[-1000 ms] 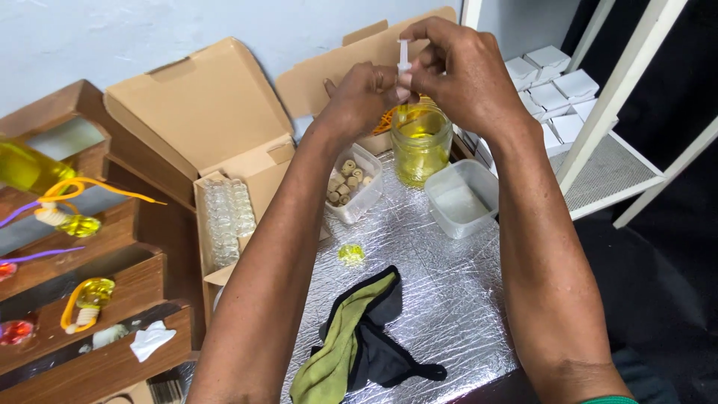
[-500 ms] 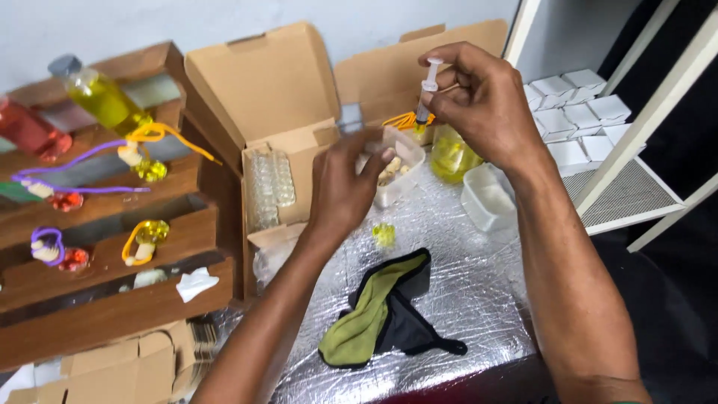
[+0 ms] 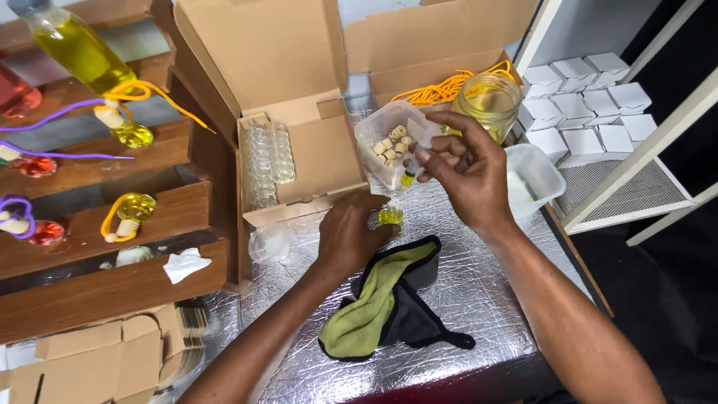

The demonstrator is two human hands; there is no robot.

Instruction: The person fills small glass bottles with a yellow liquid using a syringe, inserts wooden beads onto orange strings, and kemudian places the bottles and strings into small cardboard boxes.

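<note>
While the right hand (image 3: 460, 168) pinches a syringe (image 3: 416, 166) of yellow liquid, the left hand (image 3: 350, 238) closes its fingers on a small yellow bottle (image 3: 390, 216).

Head view: the bottle stands on the foil-covered table (image 3: 464, 329), at seven o'clock from the syringe tip, near but apart. A tub of wooden caps (image 3: 389, 142) sits at twelve, a glass jar (image 3: 490, 101) at two, a green-black cloth (image 3: 385, 307) at six. Done well, I judge, the bottle stays upright and steady, with the tip centred over its mouth before pressing slowly.
</note>
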